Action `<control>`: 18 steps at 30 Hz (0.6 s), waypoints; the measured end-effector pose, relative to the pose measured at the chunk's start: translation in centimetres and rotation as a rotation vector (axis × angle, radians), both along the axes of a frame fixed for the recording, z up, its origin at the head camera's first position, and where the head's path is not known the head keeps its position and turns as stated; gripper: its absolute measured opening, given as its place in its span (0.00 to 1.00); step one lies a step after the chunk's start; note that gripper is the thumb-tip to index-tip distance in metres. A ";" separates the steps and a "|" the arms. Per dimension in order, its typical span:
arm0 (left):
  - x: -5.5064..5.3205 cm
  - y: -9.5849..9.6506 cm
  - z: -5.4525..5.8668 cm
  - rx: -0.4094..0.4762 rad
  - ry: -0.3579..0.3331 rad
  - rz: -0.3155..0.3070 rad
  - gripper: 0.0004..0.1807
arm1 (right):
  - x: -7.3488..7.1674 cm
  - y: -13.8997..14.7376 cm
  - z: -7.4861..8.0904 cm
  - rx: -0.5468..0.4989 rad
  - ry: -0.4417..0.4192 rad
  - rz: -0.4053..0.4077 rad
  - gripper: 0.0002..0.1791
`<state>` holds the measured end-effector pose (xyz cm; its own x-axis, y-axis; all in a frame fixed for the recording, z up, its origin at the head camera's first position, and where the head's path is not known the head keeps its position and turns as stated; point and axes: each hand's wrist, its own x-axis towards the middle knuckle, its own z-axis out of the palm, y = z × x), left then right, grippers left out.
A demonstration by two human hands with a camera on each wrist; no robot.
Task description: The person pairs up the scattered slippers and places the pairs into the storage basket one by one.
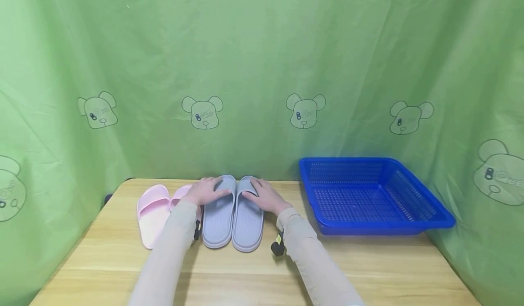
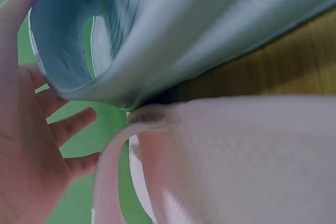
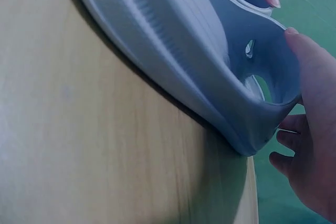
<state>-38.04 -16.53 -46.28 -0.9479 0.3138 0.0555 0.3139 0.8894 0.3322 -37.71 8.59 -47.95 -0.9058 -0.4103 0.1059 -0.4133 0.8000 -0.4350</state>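
Note:
Two grey slide slippers, the left slipper (image 1: 218,222) and the right slipper (image 1: 247,226), lie side by side on the wooden table with their straps at the far end. My left hand (image 1: 205,191) is at the left slipper's strap (image 2: 63,40); its thumb lies along the strap's edge and its other fingers are spread beyond it. At the right slipper's strap (image 3: 286,51) is my right hand (image 1: 266,196), thumb tip touching the strap edge, loose fingers by its outer side. A pink slipper (image 1: 150,226) lies to the left; its mate (image 2: 252,156) is partly hidden under my left arm.
A blue plastic basket (image 1: 368,226) with perforated walls stands on the right of the table (image 1: 229,278). Green curtain (image 1: 254,60) printed with bear heads hangs behind the table and along both sides.

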 end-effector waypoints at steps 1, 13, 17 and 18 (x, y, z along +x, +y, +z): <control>0.0 0.0 0.0 0.003 0.001 0.000 0.47 | -0.1 0.0 -0.1 -0.005 -0.002 0.000 0.43; 0.1 0.2 0.2 -0.009 0.001 0.007 0.48 | -0.3 0.0 -0.6 -0.033 -0.010 -0.012 0.44; 0.1 0.3 0.4 -0.022 0.016 0.004 0.49 | -0.2 0.1 -0.3 -0.034 -0.003 -0.004 0.44; 0.1 0.3 0.4 -0.024 0.021 0.003 0.49 | -0.2 0.1 -0.2 -0.034 -0.003 -0.002 0.45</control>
